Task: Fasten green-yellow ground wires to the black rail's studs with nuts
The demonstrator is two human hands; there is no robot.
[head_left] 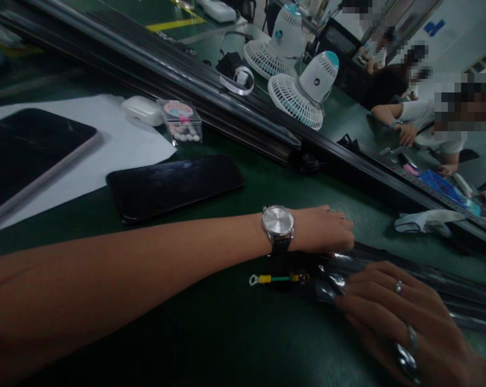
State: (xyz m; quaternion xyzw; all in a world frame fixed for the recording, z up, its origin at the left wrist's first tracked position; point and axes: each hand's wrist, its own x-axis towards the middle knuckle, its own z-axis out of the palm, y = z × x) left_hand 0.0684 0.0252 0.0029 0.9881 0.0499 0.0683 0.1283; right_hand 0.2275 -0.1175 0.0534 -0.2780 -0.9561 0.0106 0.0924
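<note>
Hands of the person are both on a clear plastic bag (335,269) that lies flat on the green worktop (226,328) near its right part, in front of the long black rail (234,115) that crosses the worktop diagonally. Left hand (325,230), with a silver wristwatch (277,223) on the wrist, rests with fingers bent down on the upper edge of the bag; it presses on it, but if the fingers really pinch the plastic I cannot tell. Right hand (404,317), wearing rings, lies flat and open on the bag, fingertips touching the shiny plastic, nothing is enclosed in it. Just beside the bag, under the left wrist, is a short green wire with yellow ends (277,278). Further to the left edge a black phone (174,185) lies face up, and behind it a white sheet (117,142) carries a tablet (29,156). Near the rail stand a white earbud case (142,110) and a small clear box of pink and white sweets (182,122). Beyond the rail two small white fans (303,88) lie tilted, and other people sit at the far right corner.
</note>
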